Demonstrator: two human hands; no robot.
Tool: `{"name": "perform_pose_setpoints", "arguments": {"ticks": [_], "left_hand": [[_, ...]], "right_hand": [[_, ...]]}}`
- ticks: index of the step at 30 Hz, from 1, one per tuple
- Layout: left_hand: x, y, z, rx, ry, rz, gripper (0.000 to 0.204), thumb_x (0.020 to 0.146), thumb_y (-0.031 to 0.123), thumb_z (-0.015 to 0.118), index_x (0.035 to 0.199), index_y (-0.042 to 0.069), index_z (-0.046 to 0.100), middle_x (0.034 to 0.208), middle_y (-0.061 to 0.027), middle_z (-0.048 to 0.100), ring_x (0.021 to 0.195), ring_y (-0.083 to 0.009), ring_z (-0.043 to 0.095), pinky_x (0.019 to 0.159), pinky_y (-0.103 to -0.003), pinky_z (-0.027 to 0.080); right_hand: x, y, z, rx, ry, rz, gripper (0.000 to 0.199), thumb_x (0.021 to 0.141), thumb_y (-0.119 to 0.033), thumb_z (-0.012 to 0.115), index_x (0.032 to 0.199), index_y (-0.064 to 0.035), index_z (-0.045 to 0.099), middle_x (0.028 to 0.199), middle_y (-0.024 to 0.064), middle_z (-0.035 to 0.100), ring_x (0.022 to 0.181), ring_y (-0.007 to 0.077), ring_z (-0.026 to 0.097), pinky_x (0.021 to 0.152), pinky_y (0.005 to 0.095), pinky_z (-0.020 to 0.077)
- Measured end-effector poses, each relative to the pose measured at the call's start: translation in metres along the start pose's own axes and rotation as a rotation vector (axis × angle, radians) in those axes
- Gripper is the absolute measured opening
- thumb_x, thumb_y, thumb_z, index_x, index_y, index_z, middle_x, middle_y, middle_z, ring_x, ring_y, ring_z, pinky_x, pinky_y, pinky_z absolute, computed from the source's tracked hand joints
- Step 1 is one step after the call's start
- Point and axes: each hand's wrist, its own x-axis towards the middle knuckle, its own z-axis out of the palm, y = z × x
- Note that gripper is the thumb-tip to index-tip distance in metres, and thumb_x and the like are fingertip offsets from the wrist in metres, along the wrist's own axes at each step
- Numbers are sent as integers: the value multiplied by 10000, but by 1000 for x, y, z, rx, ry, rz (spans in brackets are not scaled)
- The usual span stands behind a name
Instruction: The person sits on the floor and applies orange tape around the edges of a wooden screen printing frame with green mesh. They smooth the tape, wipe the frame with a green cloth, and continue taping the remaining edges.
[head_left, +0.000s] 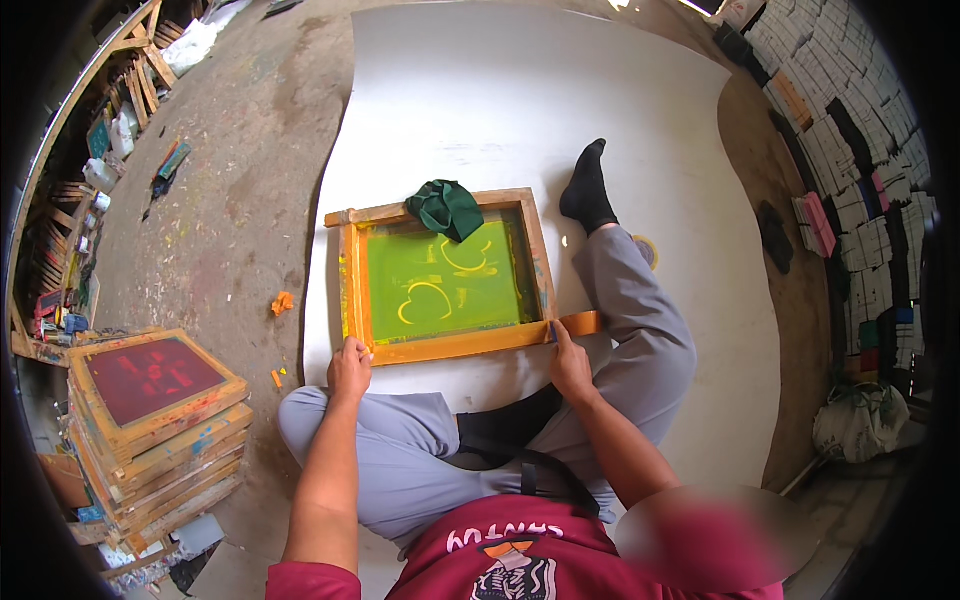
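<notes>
A wooden screen-printing frame (pixel 538 240) lies before me, its green mesh (pixel 450 285) marked with yellow heart-like outlines. A strip of brown tape (pixel 460 346) runs along its near side. At the near left corner, my left hand (pixel 350 370) is closed, its fingers pinching at the strip's end. My right hand (pixel 572 365) is closed at the near right corner, fingers pressed on the tape beside its brown roll (pixel 582 323). Something small and bluish shows by those fingertips, too small to name. A crumpled dark green cloth (pixel 445 208) rests over the far side of the frame.
Under the frame spreads a large white sheet (pixel 460 90). At the left stands a stack of wooden frames (pixel 175 430), the top one with dark red mesh. An orange scrap (pixel 283 302) lies on the floor. Stacked bundles (pixel 850 150) line the right side. My legs flank the near side.
</notes>
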Motion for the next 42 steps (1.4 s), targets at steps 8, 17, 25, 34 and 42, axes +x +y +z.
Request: {"name": "perform_pose_setpoints", "arguments": {"ticks": [8, 17, 25, 34, 42], "left_hand": [[1, 0, 0, -7, -13, -27, 264, 897, 148, 816, 1051, 100, 606, 930, -131, 772, 927, -374, 741, 783, -501, 571], [2, 1, 0, 10, -6, -30, 266, 898, 158, 815, 1059, 102, 610, 930, -126, 777, 915, -374, 746, 777, -497, 574], [3, 0, 1, 20, -7, -36, 266, 900, 162, 815, 1063, 108, 611, 938, -125, 780, 918, -371, 750, 780, -490, 579], [3, 2, 1, 11, -6, -29, 266, 902, 159, 817, 1064, 105, 613, 954, -128, 783, 918, -372, 752, 781, -489, 580], [1, 3, 0, 36, 5, -24, 274, 894, 162, 823, 1062, 107, 613, 935, -121, 780, 914, -369, 748, 777, -490, 576]], "right_hand": [[4, -1, 2, -32, -23, 23, 498, 1022, -110, 494, 1518, -115, 526, 1057, 318, 717, 1009, 523, 677, 891, 606, 524], [-5, -7, -6, -204, -164, 93, 663, 956, -85, 487, 1615, -136, 426, 1108, 288, 718, 1021, 492, 700, 915, 578, 548], [-20, -18, -19, -220, -223, 170, 644, 960, -99, 484, 1602, -125, 442, 1110, 312, 716, 1046, 508, 693, 934, 595, 538], [13, 3, -42, -98, 179, -35, 424, 984, -204, 554, 1399, -118, 552, 1022, 285, 738, 1026, 512, 688, 884, 609, 521], [87, -9, -84, -464, -270, 171, 415, 868, -443, 747, 1104, -105, 785, 1118, 200, 772, 1067, 399, 736, 883, 518, 588]]}}
